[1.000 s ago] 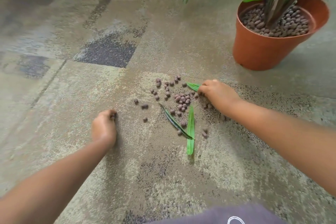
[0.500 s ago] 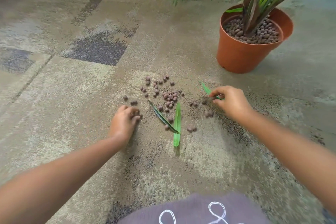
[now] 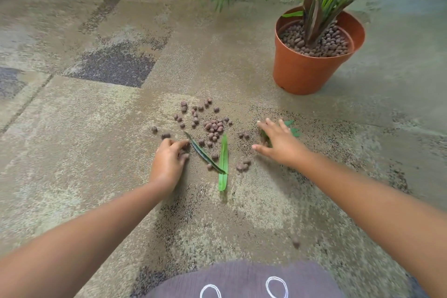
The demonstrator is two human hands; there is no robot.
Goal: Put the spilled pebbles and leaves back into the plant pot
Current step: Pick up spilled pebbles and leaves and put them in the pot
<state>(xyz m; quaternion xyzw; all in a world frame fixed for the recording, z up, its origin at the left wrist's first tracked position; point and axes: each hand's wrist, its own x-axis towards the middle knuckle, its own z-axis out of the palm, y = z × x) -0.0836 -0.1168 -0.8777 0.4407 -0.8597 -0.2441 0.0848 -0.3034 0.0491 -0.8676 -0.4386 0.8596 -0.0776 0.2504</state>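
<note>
Left hand (image 3: 169, 162) is curling around a few pebbles (image 3: 214, 128) on the carpet (image 3: 72, 152); right hand (image 3: 278, 141) is lying spread, holding nothing, over a leaf (image 3: 291, 128). Best approach — rake inward, then carry to the plant pot (image 3: 312, 65), standing well apart.

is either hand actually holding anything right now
Left hand is curled over pebbles at its fingertips. Right hand is open, holding nothing.
</note>
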